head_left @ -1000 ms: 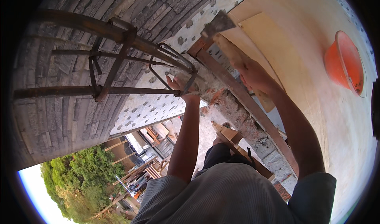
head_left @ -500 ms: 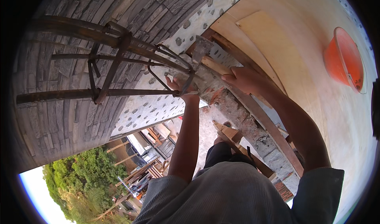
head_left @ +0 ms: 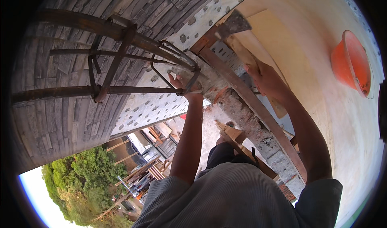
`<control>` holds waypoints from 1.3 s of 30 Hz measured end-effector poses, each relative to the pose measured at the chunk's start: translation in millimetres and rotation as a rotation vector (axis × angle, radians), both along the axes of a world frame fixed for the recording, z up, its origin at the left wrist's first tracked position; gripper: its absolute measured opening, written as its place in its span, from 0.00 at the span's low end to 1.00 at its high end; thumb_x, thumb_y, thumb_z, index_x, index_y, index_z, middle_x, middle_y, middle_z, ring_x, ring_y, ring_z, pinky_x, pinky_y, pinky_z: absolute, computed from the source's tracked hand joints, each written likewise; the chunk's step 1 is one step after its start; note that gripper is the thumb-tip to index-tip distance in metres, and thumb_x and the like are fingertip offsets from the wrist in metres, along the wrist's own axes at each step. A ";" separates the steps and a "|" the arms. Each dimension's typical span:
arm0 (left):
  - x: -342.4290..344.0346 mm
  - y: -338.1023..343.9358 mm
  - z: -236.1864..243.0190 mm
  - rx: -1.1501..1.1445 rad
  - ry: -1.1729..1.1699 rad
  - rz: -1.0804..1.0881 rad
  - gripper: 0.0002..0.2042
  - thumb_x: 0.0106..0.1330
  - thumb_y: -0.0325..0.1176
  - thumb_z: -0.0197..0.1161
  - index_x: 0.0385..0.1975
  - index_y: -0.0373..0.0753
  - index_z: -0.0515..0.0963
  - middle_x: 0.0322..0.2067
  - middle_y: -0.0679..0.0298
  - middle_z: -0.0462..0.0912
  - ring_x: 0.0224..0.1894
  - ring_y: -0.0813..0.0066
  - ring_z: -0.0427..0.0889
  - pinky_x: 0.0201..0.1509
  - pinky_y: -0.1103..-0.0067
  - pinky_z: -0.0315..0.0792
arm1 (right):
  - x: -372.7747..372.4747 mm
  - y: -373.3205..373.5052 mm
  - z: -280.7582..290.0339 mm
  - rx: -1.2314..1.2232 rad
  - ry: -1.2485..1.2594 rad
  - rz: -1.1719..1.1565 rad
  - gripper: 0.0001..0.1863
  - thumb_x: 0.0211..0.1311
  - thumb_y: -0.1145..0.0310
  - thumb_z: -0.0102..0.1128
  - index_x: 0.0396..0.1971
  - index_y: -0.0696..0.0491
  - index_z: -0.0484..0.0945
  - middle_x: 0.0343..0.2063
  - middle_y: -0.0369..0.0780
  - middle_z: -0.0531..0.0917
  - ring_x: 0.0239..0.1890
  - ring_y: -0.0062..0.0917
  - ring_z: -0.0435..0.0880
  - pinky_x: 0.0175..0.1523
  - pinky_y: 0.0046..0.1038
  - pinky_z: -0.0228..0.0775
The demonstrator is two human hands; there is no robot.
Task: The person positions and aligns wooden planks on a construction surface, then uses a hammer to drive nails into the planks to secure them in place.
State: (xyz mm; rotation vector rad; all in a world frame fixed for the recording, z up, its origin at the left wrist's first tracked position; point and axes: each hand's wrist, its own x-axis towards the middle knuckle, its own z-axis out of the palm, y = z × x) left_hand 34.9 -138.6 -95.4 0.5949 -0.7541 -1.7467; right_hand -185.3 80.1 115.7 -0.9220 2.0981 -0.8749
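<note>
In my right hand (head_left: pixel 268 81) is the wooden handle of a hatchet (head_left: pixel 236 24), closed fingers around it. The broad, worn metal head is raised over the far end of a wooden formwork board (head_left: pixel 250 95). My left hand (head_left: pixel 185 83) is among the rusty rebar (head_left: pixel 149 90) at the end of a rough concrete beam (head_left: pixel 242 115). Its visible fingers are stretched out and apart; a rebar stirrup (head_left: pixel 192 83) crosses in front and hides part of the palm. I see nothing held in it.
A stone-clad wall (head_left: pixel 68 119) rises on the left behind the protruding bars. At right, an orange bucket (head_left: pixel 348 63) rests on a pale plywood surface (head_left: pixel 318 91). A wooden piece (head_left: pixel 234 133) is by my legs. Lumber (head_left: pixel 153 173) lies far below, near green trees (head_left: pixel 80 175).
My right hand has lifted the hatchet up and to the right, away from the rebar and beam end. The left hand stays almost in place.
</note>
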 end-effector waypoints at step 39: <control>-18.7 13.8 33.3 0.182 -0.020 0.167 0.30 0.78 0.46 0.51 0.76 0.53 0.49 0.65 0.60 0.60 0.67 0.65 0.63 0.70 0.66 0.63 | 1.0 11.5 -13.6 0.080 0.210 0.301 0.22 0.67 0.53 0.65 0.40 0.60 0.77 0.20 0.43 0.80 0.22 0.31 0.81 0.32 0.39 0.71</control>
